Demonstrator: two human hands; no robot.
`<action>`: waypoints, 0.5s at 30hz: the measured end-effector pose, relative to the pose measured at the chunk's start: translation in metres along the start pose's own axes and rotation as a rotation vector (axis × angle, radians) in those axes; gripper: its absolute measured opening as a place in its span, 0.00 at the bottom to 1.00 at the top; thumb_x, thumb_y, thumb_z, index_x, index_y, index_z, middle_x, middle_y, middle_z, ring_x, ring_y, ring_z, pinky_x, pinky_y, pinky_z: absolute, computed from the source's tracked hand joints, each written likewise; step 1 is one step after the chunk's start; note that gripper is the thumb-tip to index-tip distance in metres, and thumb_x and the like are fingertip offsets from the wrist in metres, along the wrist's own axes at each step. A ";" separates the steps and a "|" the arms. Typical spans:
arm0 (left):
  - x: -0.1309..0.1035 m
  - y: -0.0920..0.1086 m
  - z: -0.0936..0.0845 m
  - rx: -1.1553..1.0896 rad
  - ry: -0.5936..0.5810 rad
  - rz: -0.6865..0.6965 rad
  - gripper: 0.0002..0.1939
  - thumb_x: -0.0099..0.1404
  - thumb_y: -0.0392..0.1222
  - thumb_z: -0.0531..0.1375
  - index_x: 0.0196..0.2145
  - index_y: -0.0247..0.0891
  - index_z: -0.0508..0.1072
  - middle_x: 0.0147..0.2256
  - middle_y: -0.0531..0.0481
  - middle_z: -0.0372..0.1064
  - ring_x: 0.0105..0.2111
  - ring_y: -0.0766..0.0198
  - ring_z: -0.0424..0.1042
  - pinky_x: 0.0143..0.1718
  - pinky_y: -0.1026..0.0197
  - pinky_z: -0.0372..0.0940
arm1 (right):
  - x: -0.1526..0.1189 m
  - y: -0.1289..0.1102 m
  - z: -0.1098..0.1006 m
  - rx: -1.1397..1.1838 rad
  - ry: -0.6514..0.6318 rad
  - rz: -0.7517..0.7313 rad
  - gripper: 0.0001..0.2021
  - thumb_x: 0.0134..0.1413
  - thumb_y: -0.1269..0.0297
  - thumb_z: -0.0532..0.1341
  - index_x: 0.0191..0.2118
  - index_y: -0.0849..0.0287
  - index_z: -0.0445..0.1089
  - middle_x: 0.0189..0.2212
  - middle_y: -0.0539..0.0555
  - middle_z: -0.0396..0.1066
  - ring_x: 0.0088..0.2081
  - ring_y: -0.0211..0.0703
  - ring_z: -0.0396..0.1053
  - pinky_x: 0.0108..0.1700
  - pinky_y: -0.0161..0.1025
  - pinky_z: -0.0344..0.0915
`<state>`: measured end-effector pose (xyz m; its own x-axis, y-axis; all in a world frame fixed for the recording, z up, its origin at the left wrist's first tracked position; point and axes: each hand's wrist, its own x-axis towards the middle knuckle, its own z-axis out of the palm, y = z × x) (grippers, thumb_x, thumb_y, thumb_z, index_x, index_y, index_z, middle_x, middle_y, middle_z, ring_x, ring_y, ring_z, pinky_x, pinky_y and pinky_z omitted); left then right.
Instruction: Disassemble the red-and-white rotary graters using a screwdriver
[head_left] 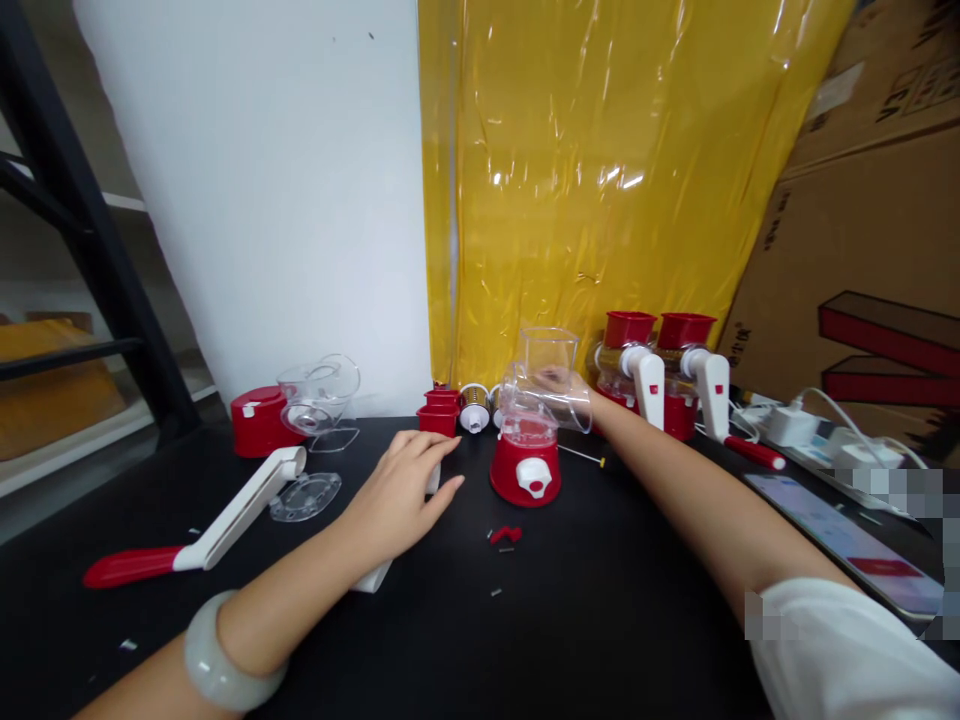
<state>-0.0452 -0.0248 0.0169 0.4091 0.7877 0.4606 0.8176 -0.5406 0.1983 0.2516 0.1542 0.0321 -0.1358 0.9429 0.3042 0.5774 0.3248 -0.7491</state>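
A red base with a white knob [534,478] stands near the middle of the black table. On top of it sits a clear plastic housing with a square chute [551,350]. My right hand [559,382] reaches behind this housing and shows only partly through the plastic; its grip is hidden. To the left of the base, my left hand [409,485] lies over a white part [373,578], fingers stretched and thumb apart. Its kind is mostly covered by the hand. Just beyond my left fingertips are red hopper pieces [438,418] and a metal grater drum [474,408].
A white crank with red handle [240,510], a clear disc [306,497], a red base [264,420] and a clear housing [322,395] lie left. Two assembled rotary graters [651,385], a phone [844,540] and a power strip [862,465] are right. A red clip [506,535] lies in front.
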 end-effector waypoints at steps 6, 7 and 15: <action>0.009 0.028 0.003 -0.056 -0.111 0.019 0.33 0.70 0.52 0.51 0.67 0.33 0.59 0.65 0.39 0.59 0.65 0.52 0.55 0.66 0.49 0.53 | 0.000 -0.047 -0.047 0.372 0.352 -0.110 0.23 0.64 0.42 0.48 0.45 0.57 0.67 0.40 0.59 0.75 0.39 0.43 0.75 0.41 0.39 0.69; 0.013 0.032 0.005 -0.048 -0.151 -0.007 0.35 0.69 0.54 0.51 0.67 0.32 0.58 0.67 0.38 0.55 0.66 0.49 0.53 0.66 0.47 0.52 | -0.004 -0.062 -0.054 0.354 0.395 -0.183 0.24 0.64 0.42 0.47 0.46 0.57 0.68 0.40 0.59 0.75 0.40 0.43 0.74 0.43 0.40 0.69; 0.061 0.044 0.007 -0.130 -0.185 -0.052 0.32 0.61 0.64 0.58 0.53 0.37 0.76 0.52 0.37 0.73 0.53 0.44 0.70 0.54 0.51 0.63 | -0.073 -0.171 -0.042 -0.474 0.301 -0.285 0.33 0.58 0.36 0.52 0.50 0.63 0.70 0.44 0.66 0.73 0.48 0.55 0.71 0.49 0.49 0.65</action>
<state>0.0187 0.0017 0.0477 0.4451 0.8498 0.2825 0.7851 -0.5220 0.3333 0.1968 0.0263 0.1626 -0.1445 0.7397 0.6573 0.8554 0.4273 -0.2928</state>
